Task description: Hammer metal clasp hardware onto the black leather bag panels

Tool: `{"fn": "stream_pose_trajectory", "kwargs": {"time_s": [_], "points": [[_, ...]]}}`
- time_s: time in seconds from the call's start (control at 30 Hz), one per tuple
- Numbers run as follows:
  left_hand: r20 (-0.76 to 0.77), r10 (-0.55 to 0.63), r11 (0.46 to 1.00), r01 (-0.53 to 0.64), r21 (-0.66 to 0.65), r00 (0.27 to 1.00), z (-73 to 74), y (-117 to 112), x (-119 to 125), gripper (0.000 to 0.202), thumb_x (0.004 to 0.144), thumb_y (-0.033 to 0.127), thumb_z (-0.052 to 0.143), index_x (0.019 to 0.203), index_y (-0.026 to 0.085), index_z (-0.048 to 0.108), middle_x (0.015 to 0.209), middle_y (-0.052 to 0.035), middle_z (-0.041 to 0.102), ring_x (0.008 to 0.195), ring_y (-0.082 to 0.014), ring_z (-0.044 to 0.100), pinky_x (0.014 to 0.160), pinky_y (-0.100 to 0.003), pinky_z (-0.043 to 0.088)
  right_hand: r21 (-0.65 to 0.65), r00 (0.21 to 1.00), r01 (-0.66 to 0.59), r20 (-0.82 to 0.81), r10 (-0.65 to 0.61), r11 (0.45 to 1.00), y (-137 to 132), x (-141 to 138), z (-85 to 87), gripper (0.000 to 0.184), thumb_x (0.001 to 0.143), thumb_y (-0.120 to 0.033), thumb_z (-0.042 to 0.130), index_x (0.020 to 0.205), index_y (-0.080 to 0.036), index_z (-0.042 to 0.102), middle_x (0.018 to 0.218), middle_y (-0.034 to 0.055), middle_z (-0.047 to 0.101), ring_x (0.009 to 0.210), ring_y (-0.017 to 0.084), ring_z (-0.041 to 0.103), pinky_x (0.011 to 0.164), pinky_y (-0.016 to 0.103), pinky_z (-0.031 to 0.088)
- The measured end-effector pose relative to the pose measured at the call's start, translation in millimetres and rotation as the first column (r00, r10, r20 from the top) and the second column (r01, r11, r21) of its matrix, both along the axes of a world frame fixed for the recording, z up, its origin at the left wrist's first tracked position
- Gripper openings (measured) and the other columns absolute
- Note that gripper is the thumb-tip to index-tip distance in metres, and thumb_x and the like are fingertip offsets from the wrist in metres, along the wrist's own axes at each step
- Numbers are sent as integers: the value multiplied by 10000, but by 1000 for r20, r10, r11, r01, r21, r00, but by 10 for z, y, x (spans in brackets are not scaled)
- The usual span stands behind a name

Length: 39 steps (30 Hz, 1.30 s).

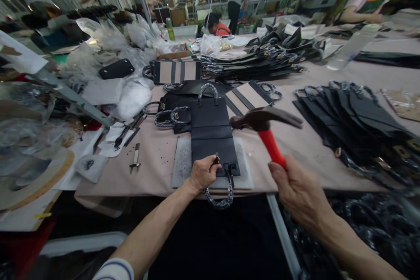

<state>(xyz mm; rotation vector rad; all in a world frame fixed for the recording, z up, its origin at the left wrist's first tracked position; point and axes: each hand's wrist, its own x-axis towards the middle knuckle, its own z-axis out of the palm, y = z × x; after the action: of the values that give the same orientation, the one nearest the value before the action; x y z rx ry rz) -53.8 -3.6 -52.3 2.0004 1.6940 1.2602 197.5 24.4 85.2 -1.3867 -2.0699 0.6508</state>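
A claw hammer [274, 148] with a red handle and dark metal head is gripped in my right hand [298, 188], raised above the table to the right of a black bag panel [211, 114]. My left hand [204, 172] is closed around a small dark punch-like tool [217, 158], held upright on the near part of the panel. The panel lies across a grey slab [182, 162]. A plastic-wrapped handle [219, 201] hangs from its near end over the table edge; another wrapped handle [208, 90] stands at the far end. The tool's lower tip is hidden by my fingers.
Black bag pieces [354, 113] with wrapped handles are stacked on the right, and more [249, 65] lie behind. A caliper-like tool [136, 157] rests at left near clear plastic bags [134, 96]. A clear bottle [352, 48] leans at back right. Several people are in the background.
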Motion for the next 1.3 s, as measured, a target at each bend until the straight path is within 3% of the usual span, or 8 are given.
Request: {"fn": "stream_pose_trajectory", "kwargs": {"time_s": [0.17,0.33,0.47,0.67,0.87,1.0,1.13,1.3], "points": [[-15,8,999,-9,-43,1000,-22,5,7,119,889,128,663,978,207,670,916,-38,780,829,-189,764,789,-277,612,228,882,-350,407,238,909,1,-79,273,321,1030,-407,397,766,-243,478,522,-30,499,387,124,344,490,315,163],[-9,-12,999,12,-50,1000,-40,5,-7,112,888,132,671,977,201,669,909,-40,772,819,-184,755,800,-282,609,433,976,-141,209,53,890,-63,-93,292,293,1050,-405,383,810,-255,461,521,-38,476,409,133,396,485,295,242],[-25,-18,999,16,-51,1000,-52,-1,-22,96,897,134,665,962,205,664,882,-33,764,809,-184,752,771,-277,606,202,879,-313,432,202,928,-96,-13,202,317,1023,-412,401,750,-254,434,508,-36,474,390,129,338,482,310,155],[-28,-51,998,49,-41,998,-15,11,-33,94,904,149,683,987,190,665,917,-46,771,832,-194,756,803,-295,608,-9,968,-31,249,32,999,99,50,42,320,937,-517,398,743,-263,404,533,-34,448,468,151,393,517,294,247],[3,-55,996,55,-70,999,17,20,-57,78,918,163,669,988,197,672,930,-40,776,844,-187,758,826,-292,608,-361,997,-18,60,42,933,308,-115,-576,400,913,-578,409,698,-244,452,557,-35,463,500,136,443,512,264,322],[33,-50,994,53,-93,998,26,16,-66,68,923,181,653,984,204,673,953,-43,779,876,-192,761,850,-300,609,-432,992,-47,84,92,901,444,-265,-817,327,968,-463,395,781,-219,506,567,-42,495,456,123,450,504,255,346],[58,-32,992,38,-116,998,23,20,-76,89,925,196,638,1006,208,671,957,-44,781,885,-192,761,852,-299,609,-336,987,-13,147,65,942,617,-353,-868,189,931,-338,520,863,-180,599,789,75,642,704,189,597,672,303,436],[46,-42,993,47,-108,998,42,34,-77,91,926,217,630,1005,203,674,927,-46,776,848,-191,756,831,-295,604,103,941,-210,289,173,972,557,-511,-954,301,952,-296,548,1196,-151,648,1281,187,617,1150,308,574,963,450,463]]}}
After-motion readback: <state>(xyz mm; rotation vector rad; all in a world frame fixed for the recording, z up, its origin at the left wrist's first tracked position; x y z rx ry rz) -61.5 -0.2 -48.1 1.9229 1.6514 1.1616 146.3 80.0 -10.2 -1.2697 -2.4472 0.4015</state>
